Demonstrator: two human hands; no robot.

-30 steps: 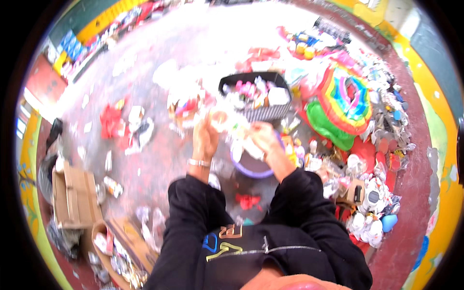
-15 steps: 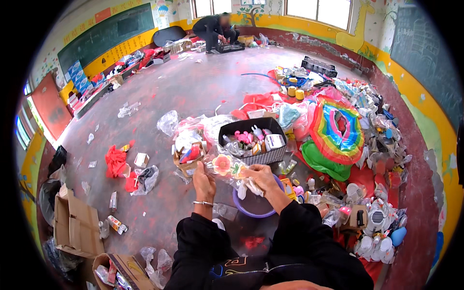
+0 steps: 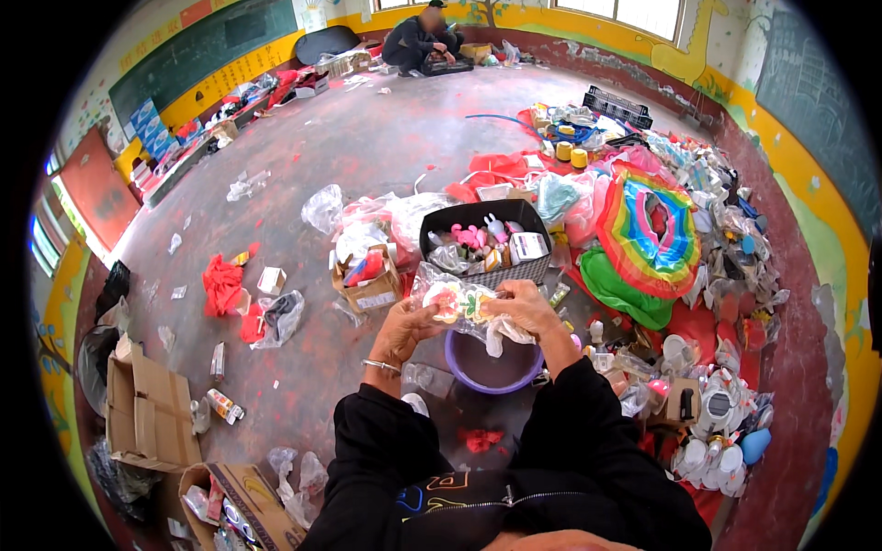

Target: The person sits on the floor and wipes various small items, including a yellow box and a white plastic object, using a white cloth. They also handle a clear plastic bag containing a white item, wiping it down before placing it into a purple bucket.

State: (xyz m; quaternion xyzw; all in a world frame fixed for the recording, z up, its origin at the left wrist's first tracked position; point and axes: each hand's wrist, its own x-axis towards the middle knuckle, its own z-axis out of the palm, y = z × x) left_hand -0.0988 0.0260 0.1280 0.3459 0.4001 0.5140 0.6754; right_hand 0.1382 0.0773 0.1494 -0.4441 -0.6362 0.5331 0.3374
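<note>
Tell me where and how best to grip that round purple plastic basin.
Probably pinch the basin by its near rim, from the person's side: it stands upright with that lip bare, while the right hand and clear plastic flower package partly hide its far rim.

Toward ten o'clock, large yellow characters (image 3: 154, 48) run along the wall (image 3: 99, 89) above a long chalkboard (image 3: 207, 64), and smaller dark characters (image 3: 204, 90) line the yellow band beneath it. Print on the blue boxes (image 3: 150, 127) at ten o'clock is too small to read. At two o'clock, another chalkboard (image 3: 818, 101) carries faint chalk marks, illegible from here. A white box (image 3: 528, 246) between two and three o'clock bears tiny dark print. At eight o'clock, the orange-and-white bottle (image 3: 223, 404) has a blurred label; at seven, dark printing marks a brown carton (image 3: 262, 505).
</note>
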